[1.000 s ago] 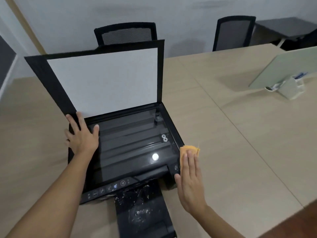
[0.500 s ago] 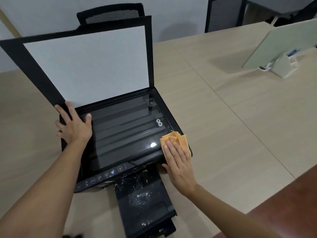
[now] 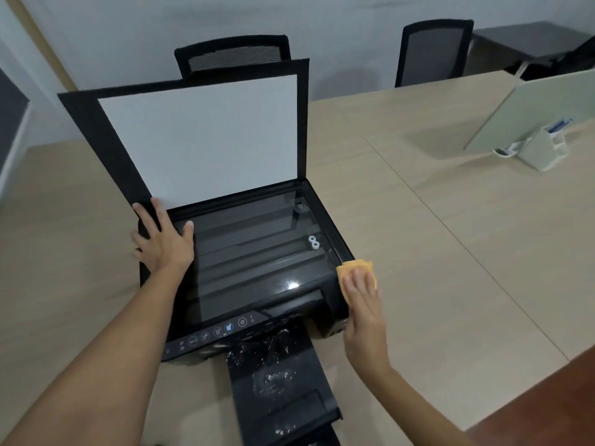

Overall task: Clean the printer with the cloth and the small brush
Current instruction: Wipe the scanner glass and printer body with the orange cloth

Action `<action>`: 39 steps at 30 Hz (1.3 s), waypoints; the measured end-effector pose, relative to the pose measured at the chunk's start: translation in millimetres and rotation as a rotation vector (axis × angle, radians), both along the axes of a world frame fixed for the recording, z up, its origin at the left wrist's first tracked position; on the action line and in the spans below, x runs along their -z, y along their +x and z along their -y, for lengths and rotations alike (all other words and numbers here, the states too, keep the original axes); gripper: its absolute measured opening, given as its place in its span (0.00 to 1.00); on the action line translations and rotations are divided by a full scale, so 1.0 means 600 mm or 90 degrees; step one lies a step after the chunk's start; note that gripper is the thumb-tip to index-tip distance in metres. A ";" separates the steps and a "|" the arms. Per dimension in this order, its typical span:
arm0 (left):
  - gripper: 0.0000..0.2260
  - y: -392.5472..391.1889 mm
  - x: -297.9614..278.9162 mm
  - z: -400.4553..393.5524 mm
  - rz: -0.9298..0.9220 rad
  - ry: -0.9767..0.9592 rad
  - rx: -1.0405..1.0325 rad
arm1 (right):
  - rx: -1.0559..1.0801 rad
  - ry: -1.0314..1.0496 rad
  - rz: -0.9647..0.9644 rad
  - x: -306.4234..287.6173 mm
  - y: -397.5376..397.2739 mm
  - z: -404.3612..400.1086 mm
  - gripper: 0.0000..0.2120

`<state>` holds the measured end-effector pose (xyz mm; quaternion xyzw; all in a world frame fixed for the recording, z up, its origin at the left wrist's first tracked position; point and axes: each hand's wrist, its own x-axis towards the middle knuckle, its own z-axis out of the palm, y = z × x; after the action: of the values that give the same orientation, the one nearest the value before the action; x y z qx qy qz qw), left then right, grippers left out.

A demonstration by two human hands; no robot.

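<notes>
now right hand (image 3: 362, 304) presses orange cloth (image 3: 354, 268) flat-fingered on printer (image 3: 257, 268) right edge; left hand (image 3: 164, 239) spread flat on its left side.

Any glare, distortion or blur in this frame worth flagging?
Head view: a bright glare spot on the scanner glass near the cloth; wide-angle bending curves the table edges; both hands appear sharp, soft shadows only.
</notes>
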<state>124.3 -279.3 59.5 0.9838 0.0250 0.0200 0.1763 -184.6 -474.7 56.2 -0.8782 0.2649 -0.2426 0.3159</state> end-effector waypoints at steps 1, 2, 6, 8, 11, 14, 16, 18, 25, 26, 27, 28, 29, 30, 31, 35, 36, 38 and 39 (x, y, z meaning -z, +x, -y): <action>0.34 0.001 0.002 -0.001 0.003 0.000 0.003 | -0.027 -0.031 -0.014 0.006 0.009 -0.017 0.36; 0.34 0.003 0.003 -0.002 0.007 0.004 0.007 | -0.056 -0.060 -0.015 0.009 0.017 -0.035 0.38; 0.34 0.004 0.005 -0.007 -0.001 0.009 0.001 | -0.229 -0.049 0.005 0.009 0.028 -0.105 0.36; 0.34 -0.002 0.010 -0.011 0.000 0.007 0.004 | -0.299 0.090 0.020 -0.008 0.019 -0.119 0.32; 0.34 -0.004 0.001 -0.006 -0.012 0.002 0.011 | -0.172 0.153 0.112 -0.047 0.002 -0.061 0.32; 0.35 -0.006 -0.020 -0.006 -0.050 -0.041 0.034 | -0.051 0.041 0.097 -0.057 -0.017 0.029 0.34; 0.34 -0.011 -0.029 -0.024 -0.047 -0.117 0.053 | -0.109 -0.014 -0.031 -0.043 -0.022 0.051 0.35; 0.29 -0.026 -0.034 -0.057 -0.041 -0.179 0.054 | -0.180 -0.071 -0.109 -0.019 -0.017 0.059 0.37; 0.15 -0.148 -0.010 -0.155 -0.134 -0.158 0.003 | -0.223 -0.075 -0.150 -0.058 0.164 0.125 0.24; 0.15 -0.164 -0.007 -0.158 -0.133 -0.156 0.004 | -0.243 -0.089 -0.151 -0.065 0.193 0.131 0.25; 0.15 -0.177 -0.004 -0.159 -0.128 -0.159 0.001 | -0.252 -0.096 -0.163 -0.074 0.220 0.138 0.26; 0.15 -0.188 -0.003 -0.160 -0.123 -0.169 -0.006 | -0.257 -0.098 -0.189 -0.083 0.240 0.144 0.27; 0.16 -0.196 -0.002 -0.161 -0.118 -0.185 -0.014 | -0.261 -0.103 -0.221 -0.089 0.251 0.150 0.28; 0.17 -0.199 -0.002 -0.161 -0.111 -0.201 -0.021 | -0.267 -0.113 -0.247 -0.093 0.252 0.157 0.29; 0.18 -0.201 -0.003 -0.162 -0.108 -0.216 -0.031 | -0.275 -0.118 -0.270 -0.095 0.241 0.160 0.29; 0.21 -0.214 0.006 -0.157 -0.121 -0.269 -0.075 | -0.297 -0.142 -0.249 -0.080 0.118 0.137 0.28; 0.22 -0.218 0.008 -0.153 -0.123 -0.280 -0.082 | -0.276 -0.141 -0.223 -0.067 0.086 0.121 0.27; 0.23 -0.220 0.009 -0.149 -0.128 -0.290 -0.093 | -0.211 -0.113 -0.181 -0.045 0.047 0.076 0.29; 0.23 -0.221 0.009 -0.151 -0.135 -0.292 -0.100 | -0.195 -0.091 -0.165 -0.037 0.041 0.046 0.31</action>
<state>-8.2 -188.9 54.3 0.9098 0.1232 -0.0760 0.3889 -160.0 -502.2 78.2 -0.9523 0.1489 -0.0950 0.2489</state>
